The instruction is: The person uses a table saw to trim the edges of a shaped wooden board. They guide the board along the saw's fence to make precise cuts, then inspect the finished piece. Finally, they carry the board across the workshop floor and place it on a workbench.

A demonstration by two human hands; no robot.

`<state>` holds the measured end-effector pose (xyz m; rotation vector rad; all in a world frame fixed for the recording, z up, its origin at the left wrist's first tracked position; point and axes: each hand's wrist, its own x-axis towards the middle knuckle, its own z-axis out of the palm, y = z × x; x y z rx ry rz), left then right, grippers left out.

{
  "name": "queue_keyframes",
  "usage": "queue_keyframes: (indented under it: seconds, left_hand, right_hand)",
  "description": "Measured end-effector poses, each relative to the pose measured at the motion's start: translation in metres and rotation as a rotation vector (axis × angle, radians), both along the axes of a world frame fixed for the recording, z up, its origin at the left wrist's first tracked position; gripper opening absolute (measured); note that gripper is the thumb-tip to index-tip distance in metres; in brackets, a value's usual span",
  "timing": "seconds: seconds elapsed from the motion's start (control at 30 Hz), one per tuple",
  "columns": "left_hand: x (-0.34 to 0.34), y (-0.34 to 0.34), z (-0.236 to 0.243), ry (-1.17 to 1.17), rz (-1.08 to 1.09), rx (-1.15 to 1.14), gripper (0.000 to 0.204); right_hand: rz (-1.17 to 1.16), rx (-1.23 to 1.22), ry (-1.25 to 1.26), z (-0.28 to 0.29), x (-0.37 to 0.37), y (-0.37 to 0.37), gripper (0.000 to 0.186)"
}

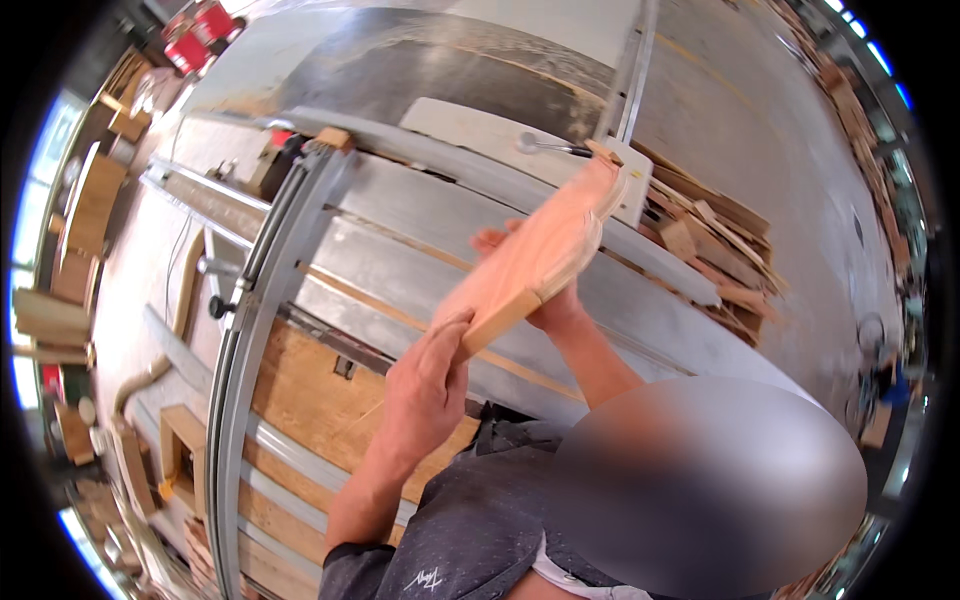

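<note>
A pale wooden board (535, 245) with a curved, moulded right edge is held tilted above a grey metal machine table (400, 205). My left hand (432, 380) grips its near end, fingers laid over the top corner. From beneath, my right hand (557, 308) holds the middle of the board. Its fingertips show past the left edge, while the palm is hidden under the wood. The board's top face is slightly smeared by motion. Close to its far tip, a round-headed tool with a dark handle (540, 145) lies on a light panel (470, 125).
A metal fence rail (265, 265) runs along the table's left side. Wood offcuts (710, 255) are heaped beyond the table at the right. A plywood sheet (310, 385) lies near left. Red cans (187, 48) stand at the far left, and a wooden frame (183, 455) sits below.
</note>
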<state>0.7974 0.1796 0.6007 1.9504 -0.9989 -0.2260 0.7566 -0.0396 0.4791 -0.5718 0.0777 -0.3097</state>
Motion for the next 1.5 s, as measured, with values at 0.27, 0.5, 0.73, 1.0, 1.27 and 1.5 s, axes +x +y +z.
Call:
queue_keyframes:
  seconds: [0.27,0.5,0.73,1.0,1.27,1.5]
  left_hand:
    - [-0.058,-0.012,0.004,-0.319,-0.116,0.074,0.032]
    - [-0.077,-0.018,0.004,-0.448,-0.165,0.06,0.024]
    - [-0.083,-0.024,0.008,-0.515,-0.197,0.06,0.026]
    - [-0.088,-0.029,0.007,-0.561,-0.24,0.114,0.032]
    - [-0.088,-0.031,0.005,-0.564,-0.262,0.141,0.037]
    - [-0.089,-0.035,0.006,-0.553,-0.261,0.158,0.036]
  right_hand:
    - [-0.046,0.246,-0.067,0.065,-0.032,0.003,0.056]
    - [-0.039,0.324,-0.123,0.061,-0.038,-0.002,0.051]
    - [-0.066,0.391,-0.155,0.065,-0.036,-0.002,0.045]
    - [-0.053,0.43,-0.145,0.072,-0.034,-0.01,0.039]
    - [-0.056,0.38,-0.215,0.069,-0.035,-0.01,0.045]
    - [-0.049,0.372,-0.231,0.064,-0.035,-0.013,0.048]
